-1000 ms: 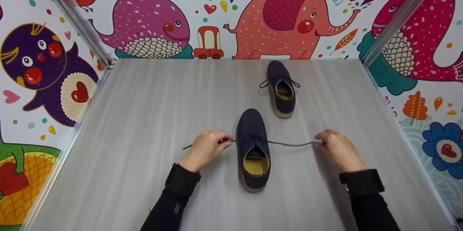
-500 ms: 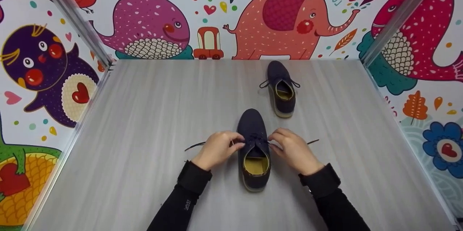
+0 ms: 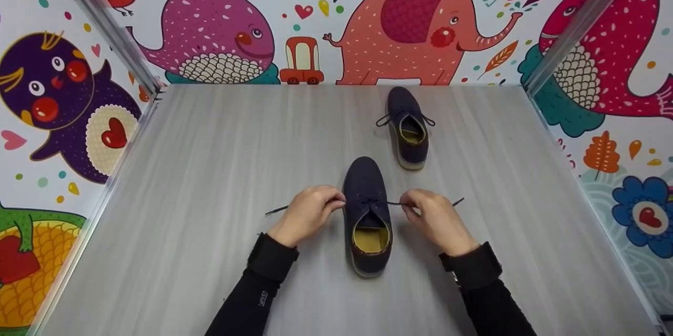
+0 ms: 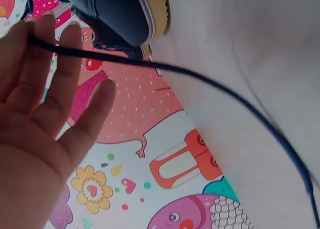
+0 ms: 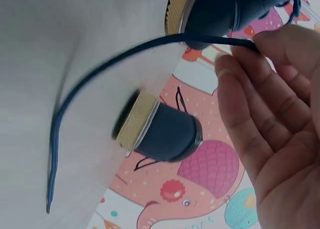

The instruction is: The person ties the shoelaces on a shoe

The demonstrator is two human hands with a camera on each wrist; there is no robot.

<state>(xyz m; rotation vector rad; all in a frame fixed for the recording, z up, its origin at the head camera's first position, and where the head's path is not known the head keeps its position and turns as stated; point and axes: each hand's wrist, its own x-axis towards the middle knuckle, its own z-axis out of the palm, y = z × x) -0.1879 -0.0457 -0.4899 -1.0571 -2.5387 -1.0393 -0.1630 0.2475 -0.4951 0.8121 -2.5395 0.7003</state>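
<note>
A dark navy shoe (image 3: pixel 364 178) with a yellowish insole stands in front of me, toe pointing away. Its lace crosses at the throat, and one end runs out to each side. At the shoe's left edge, my left hand (image 3: pixel 305 214) pinches one lace end (image 4: pixel 187 73) between thumb and index finger. The tail curves down to the surface. On the right, a small gap from the shoe, my right hand (image 3: pixel 436 219) pinches the other lace end (image 5: pixel 120 54). A short stretch of lace spans that gap, and the tip hangs beyond the hand.
Farther back and slightly right stands a matching shoe (image 3: pixel 413 146), its lace tied in a bow. Both shoes are on a pale wood-grain surface (image 3: pixel 226 141). Cartoon-printed panels (image 3: pixel 215 31) border it at the back and sides, with metal posts (image 3: pixel 105 26) in the back corners.
My right hand came in from far right to the shoe, then drew back slightly to the right with the lace. My left hand moved in to the shoe and slightly back left.
</note>
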